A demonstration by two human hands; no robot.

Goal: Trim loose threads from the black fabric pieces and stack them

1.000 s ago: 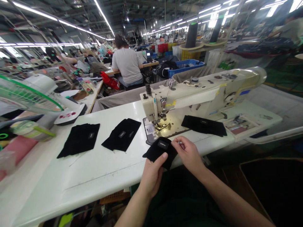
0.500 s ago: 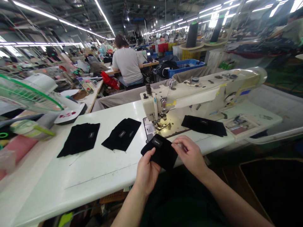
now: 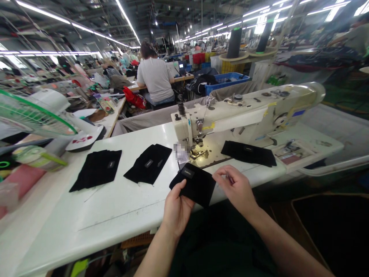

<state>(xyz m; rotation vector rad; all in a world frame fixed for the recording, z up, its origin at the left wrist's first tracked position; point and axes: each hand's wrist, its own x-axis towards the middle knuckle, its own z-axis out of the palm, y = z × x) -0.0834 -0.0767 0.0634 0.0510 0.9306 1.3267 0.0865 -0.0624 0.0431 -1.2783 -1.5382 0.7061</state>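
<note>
My left hand grips the lower left part of a black fabric piece, thumb on top, beside its small dark label. The piece is held over the table's front edge, just before the sewing machine's needle area. At the piece's right corner, my right hand is closed in a pinch; something small and dark shows between the fingers, too small to name. Two labelled black pieces, one at the far left and one nearer, lie flat on the table.
The sewing machine stands on the white table. Another black piece lies right of the needle. A green-rimmed fan is at left. A seated person faces away behind the table; a blue basket stands nearby.
The held black piece has shifted slightly left and turned a little, its label more readable. My right hand has moved slightly right, its fingers more curled.
</note>
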